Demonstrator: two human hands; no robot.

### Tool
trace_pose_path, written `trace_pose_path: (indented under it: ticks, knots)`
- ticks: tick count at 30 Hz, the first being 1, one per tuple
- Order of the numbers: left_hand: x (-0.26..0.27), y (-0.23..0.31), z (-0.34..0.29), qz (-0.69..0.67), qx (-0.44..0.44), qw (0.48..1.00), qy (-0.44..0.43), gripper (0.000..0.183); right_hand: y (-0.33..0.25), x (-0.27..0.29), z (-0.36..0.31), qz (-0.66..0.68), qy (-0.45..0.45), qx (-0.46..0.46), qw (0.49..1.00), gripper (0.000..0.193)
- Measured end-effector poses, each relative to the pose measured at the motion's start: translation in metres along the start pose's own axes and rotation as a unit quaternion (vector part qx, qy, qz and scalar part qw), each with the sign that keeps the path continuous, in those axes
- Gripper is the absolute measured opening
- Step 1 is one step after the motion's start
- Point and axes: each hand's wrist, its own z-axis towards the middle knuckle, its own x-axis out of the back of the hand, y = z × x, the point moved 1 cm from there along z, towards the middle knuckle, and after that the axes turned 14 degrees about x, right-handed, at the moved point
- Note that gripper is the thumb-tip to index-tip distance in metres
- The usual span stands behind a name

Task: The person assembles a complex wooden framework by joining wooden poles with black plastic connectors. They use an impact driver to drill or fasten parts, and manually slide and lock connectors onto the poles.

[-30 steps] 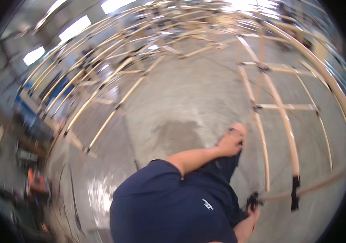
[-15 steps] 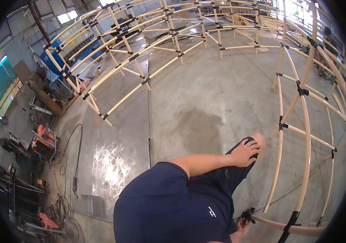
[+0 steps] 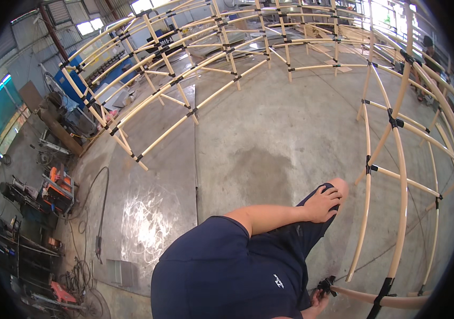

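Observation:
My left hand (image 3: 322, 206) lies over my bent knee, its fingers spread on the navy trouser leg (image 3: 312, 234) and nothing in it. Low in the picture, my right hand (image 3: 320, 304) has its fingers closed at a black pipe joint (image 3: 325, 285). This joint sits on the end of a beige pipe (image 3: 357, 295), which runs right to another black joint (image 3: 381, 295) on the frame. Part of my right hand and its forearm are hidden behind my clothing.
A rack frame of beige pipes (image 3: 401, 212) stands close on my right. Further frames (image 3: 165, 134) stretch across the back. On the left are a steel sheet (image 3: 147, 196), a grey metal box (image 3: 122, 272), an orange machine (image 3: 56, 191) and a loose cable (image 3: 100, 212).
The view has shifted very slightly, so the far frames sit a little lower. Both hands stay in the same places, on the knee and at the joint.

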Motion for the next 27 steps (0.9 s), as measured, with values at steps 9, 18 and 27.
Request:
trace_pose_path:
  ticks: [9, 18, 27]
  knots:
    - [0.001, 0.001, 0.0, 0.012, 0.014, 1.0, 0.008, 0.039, -0.009, -0.005, -0.054, -0.034, -0.096, 0.067, 0.993, 0.031]
    - [-0.002, 0.01, 0.005, 0.012, -0.001, 1.0, 0.026, 0.041, 0.0, 0.032, -0.009, -0.017, -0.323, 0.18, 0.929, 0.046]
    - [-0.005, -0.003, 0.004, 0.013, -0.007, 0.999, 0.03, 0.038, 0.011, 0.02, 0.004, 0.06, -0.028, 0.042, 0.997, 0.02]
